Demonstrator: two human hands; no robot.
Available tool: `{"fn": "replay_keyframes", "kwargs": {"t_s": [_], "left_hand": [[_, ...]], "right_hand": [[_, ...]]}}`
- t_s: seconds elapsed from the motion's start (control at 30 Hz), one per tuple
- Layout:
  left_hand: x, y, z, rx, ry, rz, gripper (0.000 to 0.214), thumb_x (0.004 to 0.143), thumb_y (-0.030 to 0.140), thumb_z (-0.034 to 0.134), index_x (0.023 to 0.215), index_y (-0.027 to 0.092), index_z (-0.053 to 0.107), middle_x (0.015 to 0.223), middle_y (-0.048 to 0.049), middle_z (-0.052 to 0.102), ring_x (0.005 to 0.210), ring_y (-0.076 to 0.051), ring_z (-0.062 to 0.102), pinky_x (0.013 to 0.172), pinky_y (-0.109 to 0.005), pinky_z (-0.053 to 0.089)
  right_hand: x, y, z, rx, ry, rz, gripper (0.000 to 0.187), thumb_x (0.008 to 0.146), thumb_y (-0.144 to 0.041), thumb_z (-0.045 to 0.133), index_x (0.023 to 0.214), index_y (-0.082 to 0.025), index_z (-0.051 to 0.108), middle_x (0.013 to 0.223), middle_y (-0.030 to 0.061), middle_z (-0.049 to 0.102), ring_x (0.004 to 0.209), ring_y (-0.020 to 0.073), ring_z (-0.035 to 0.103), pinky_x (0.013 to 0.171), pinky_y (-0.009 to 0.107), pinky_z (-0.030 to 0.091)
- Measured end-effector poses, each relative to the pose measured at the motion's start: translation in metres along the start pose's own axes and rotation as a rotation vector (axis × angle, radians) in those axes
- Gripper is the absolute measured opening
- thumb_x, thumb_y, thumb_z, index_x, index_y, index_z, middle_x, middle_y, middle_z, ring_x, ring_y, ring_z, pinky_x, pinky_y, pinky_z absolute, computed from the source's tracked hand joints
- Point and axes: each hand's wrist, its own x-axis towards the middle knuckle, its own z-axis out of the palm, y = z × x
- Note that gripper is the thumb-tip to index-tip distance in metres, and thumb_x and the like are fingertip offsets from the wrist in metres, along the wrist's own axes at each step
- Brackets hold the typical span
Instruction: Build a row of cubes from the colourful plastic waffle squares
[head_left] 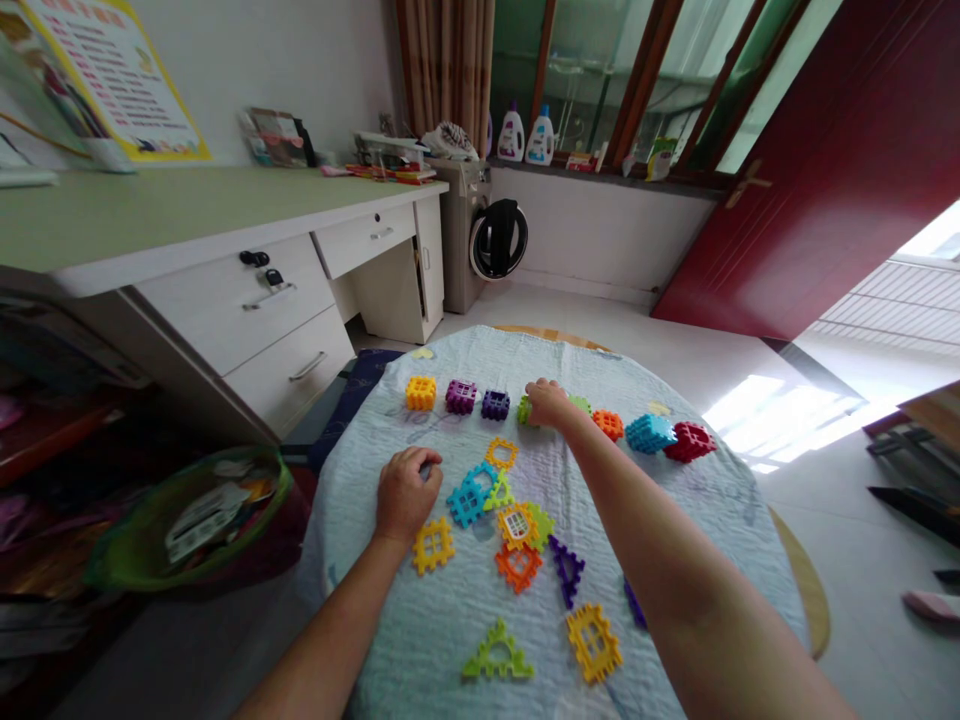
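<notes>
My right hand (547, 402) reaches to the far row of plastic building blocks, its fingers closed over a green building block (524, 411) that it partly hides. My left hand (406, 492) rests on the cloth with curled fingers; a small dark patch shows by the thumb, too unclear to name. Left of my right hand stand yellow (421, 393), purple (461, 397) and dark violet (495, 405) blocks. To its right are orange (608, 425), blue (651, 433) and red (689, 441) ones. Flat interlocking pieces lie nearer, including a yellow square (433, 546) and a green triangle (498, 652).
A pale blue cloth (405, 640) covers the round table. At left are a white desk (247, 290) and a green-rimmed bin (187, 580). Behind stands a washing machine (461, 230) with its door open. A red door (810, 180) is at right.
</notes>
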Motion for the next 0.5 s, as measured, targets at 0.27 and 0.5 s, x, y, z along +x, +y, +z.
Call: {"fn": "replay_keyframes", "kwargs": {"t_s": [0.27,0.5], "left_hand": [[0.0,-0.001,0.001,0.0,0.005,-0.012,0.015,0.073,0.019,0.05,0.079,0.023,0.064,0.087,-0.0041,0.069,0.089,-0.023,0.063,0.088,-0.036,0.048],[0.0,-0.001,0.0,0.016,-0.005,0.014,0.014,0.075,0.02,0.05,0.079,0.022,0.063,0.087,-0.0046,0.069,0.089,-0.023,0.062,0.088,-0.036,0.048]], "right_hand": [[-0.06,-0.03,0.001,0.209,0.063,-0.238,0.037,0.081,-0.022,0.065,0.118,-0.017,0.06,0.111,0.0099,0.062,0.104,0.0215,0.055,0.091,0.032,0.041],[-0.129,-0.065,0.038,0.332,0.031,-0.225,0.057,0.072,-0.035,0.075,0.123,-0.017,0.058,0.118,0.0119,0.059,0.105,0.026,0.054,0.09,0.035,0.042]]}}
